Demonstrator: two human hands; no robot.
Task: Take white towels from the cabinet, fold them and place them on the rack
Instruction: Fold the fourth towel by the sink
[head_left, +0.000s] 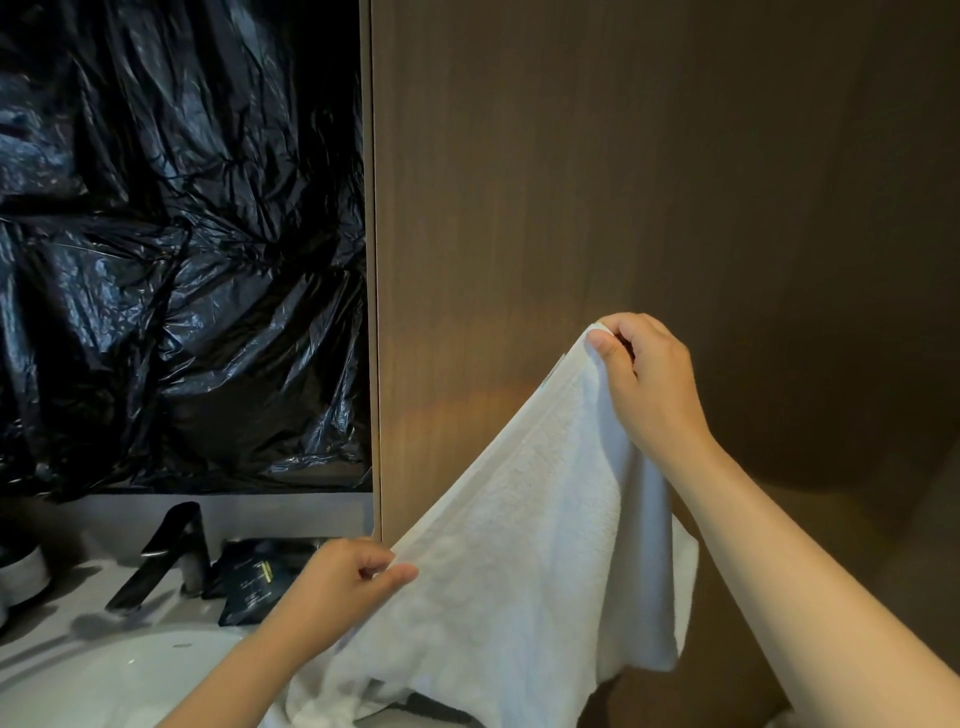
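I count just one white terry-cloth towel (519, 545). It hangs in the air in front of the tall brown wood-grain cabinet panel (623, 182), stretched from seven o'clock up to three o'clock between two hands. The right hand (644, 384), the higher one, pinches the top corner between thumb and curled fingers. The left hand (343, 587), down at seven o'clock, nips the same hemmed edge. The towel looks light, soft and floppy, its free part sagging in loose folds towards six o'clock. I'd say it wants holding by the corners, hem pulled taut, or it will bunch. Around eight o'clock sit one angular black tap (171, 551), one flat black packet (260, 582) and one white ceramic basin (104, 680), below a crinkled black plastic sheet (182, 234). No rack shows.
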